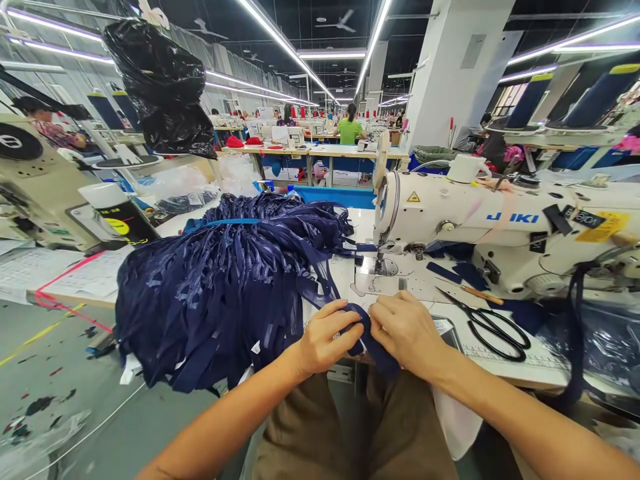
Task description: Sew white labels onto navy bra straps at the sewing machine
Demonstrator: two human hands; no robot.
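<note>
Close to my lap, at the front edge of the sewing table, a navy fabric strip (376,347) is pinched between my two hands. My left hand (327,337) is closed on its left side, fingertips curled over the cloth. Gripping the right side, my right hand (407,330) has its fingers folded under and partly hidden. A big bundle of navy strips (235,287), bound by a blue band (233,222), lies to the left. Some strips trail from it towards my left hand. Just beyond my hands is the needle area of a white sewing machine (445,207).
Black scissors (493,330) and a wooden-handled tool (475,291) lie right of my right hand. A spray can (120,213) stands behind the bundle, and a black plastic bag (163,87) hangs above. A person in green (349,129) sits farther back.
</note>
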